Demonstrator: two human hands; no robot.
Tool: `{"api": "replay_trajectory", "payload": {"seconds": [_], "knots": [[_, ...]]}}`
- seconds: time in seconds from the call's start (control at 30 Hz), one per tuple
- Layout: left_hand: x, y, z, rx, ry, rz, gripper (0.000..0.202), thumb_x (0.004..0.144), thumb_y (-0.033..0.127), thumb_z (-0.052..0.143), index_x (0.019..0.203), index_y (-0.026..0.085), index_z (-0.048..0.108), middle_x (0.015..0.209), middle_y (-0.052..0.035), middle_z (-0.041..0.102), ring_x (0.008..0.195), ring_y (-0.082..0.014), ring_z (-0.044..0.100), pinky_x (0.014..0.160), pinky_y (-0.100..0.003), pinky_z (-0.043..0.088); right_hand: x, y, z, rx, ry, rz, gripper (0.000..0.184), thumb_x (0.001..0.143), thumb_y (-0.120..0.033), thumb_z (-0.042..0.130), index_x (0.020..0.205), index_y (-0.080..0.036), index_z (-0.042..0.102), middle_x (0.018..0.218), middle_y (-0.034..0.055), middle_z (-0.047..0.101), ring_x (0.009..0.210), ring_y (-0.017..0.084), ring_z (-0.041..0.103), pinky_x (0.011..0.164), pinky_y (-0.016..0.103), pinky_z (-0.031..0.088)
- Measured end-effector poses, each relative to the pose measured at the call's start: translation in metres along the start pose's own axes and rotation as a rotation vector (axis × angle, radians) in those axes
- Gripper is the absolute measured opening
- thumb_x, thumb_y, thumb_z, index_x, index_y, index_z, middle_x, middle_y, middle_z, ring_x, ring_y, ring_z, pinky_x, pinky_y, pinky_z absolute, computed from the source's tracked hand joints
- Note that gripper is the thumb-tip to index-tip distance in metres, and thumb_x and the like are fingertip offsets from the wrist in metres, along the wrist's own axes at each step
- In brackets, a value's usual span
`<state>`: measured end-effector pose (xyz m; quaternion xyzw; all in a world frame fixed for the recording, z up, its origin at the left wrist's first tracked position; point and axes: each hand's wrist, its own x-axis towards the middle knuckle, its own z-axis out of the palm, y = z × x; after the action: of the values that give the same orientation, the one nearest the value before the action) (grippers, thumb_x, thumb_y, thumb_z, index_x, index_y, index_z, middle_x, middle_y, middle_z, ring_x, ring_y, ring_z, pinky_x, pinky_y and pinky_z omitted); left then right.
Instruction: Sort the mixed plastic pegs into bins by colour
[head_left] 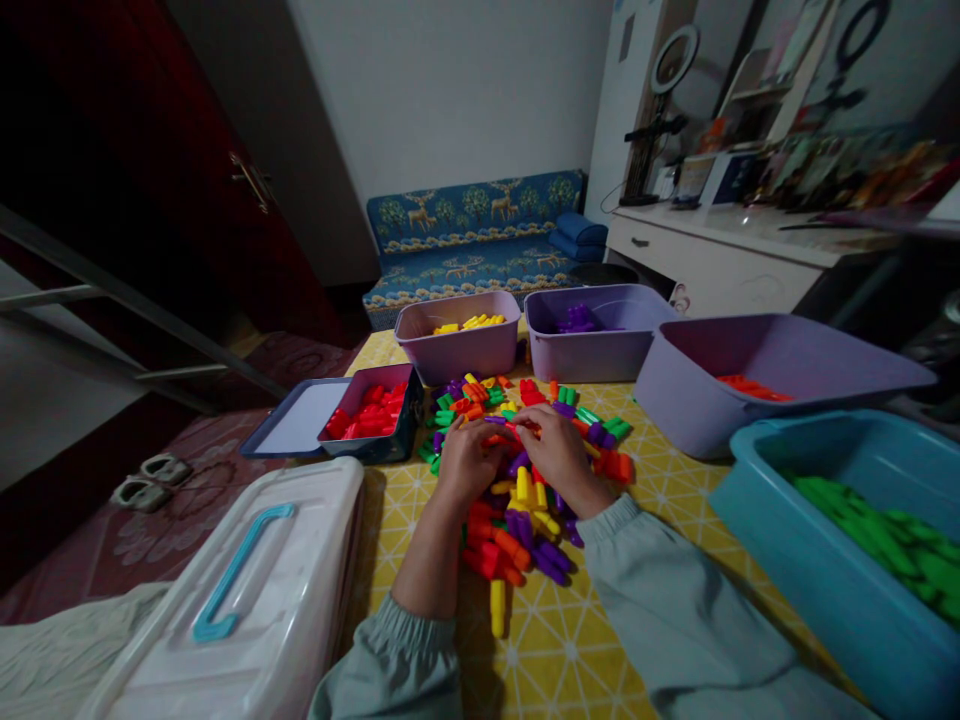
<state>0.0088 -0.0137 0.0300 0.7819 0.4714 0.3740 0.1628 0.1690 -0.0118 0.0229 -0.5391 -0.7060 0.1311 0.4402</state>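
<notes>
My left hand [471, 460] and my right hand [556, 452] are close together over a pile of colourful plastic building pieces [525, 520]. The fingers of both hands are bent inward and look closed. A small red plastic piece [513, 431] shows at the right fingertips, between the two hands. What the left fingers hold is hidden behind them. Loose yellow, red, orange, purple and green pieces surround both hands. A yellow piece [497, 608] lies at the pile's near edge.
Behind the pile stand a pink-purple bin [457, 350] with yellow pieces and a purple bin [592, 355] with purple ones. Rightward are a lilac bin [690, 400] with red-orange pieces and a teal bin [810, 570] with green. Leftward: a tin [409, 425] of red pieces, a lidded white box [300, 590].
</notes>
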Motion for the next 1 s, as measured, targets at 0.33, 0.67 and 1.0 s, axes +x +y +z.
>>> {"api": "replay_trajectory", "payload": {"seconds": [0.33,0.67,1.0], "knots": [[0.003,0.0,0.003,-0.662,0.424,-0.217,0.01,0.069,0.023,0.075,0.077,0.017,0.072,0.075,-0.003,0.072,0.07,-0.0152,0.066,0.071,-0.026,0.053,0.002,-0.018,-0.003,0.338,0.012,0.085,0.023,0.088,-0.038,0.057,0.095,-0.02,0.069,0.087,0.0053,0.072,0.073,0.018,0.066,0.067,0.028,0.052],[0.004,-0.002,0.001,-0.734,0.396,-0.251,0.017,0.064,0.028,0.081,0.072,0.016,0.07,0.07,-0.0019,0.069,0.064,-0.013,0.064,0.066,-0.023,0.051,0.0,-0.025,-0.004,0.414,-0.085,0.113,0.025,0.086,-0.037,0.059,0.1,-0.02,0.07,0.078,0.003,0.071,0.058,0.015,0.063,0.055,0.025,0.05],[0.003,-0.003,0.002,-0.661,0.373,-0.27,0.016,0.068,0.03,0.077,0.074,0.017,0.071,0.071,-0.0016,0.069,0.063,-0.0129,0.062,0.061,-0.022,0.051,0.009,-0.016,-0.012,0.382,-0.076,0.107,0.017,0.082,-0.032,0.059,0.083,-0.018,0.069,0.067,0.0016,0.067,0.056,0.014,0.059,0.05,0.023,0.046]]}}
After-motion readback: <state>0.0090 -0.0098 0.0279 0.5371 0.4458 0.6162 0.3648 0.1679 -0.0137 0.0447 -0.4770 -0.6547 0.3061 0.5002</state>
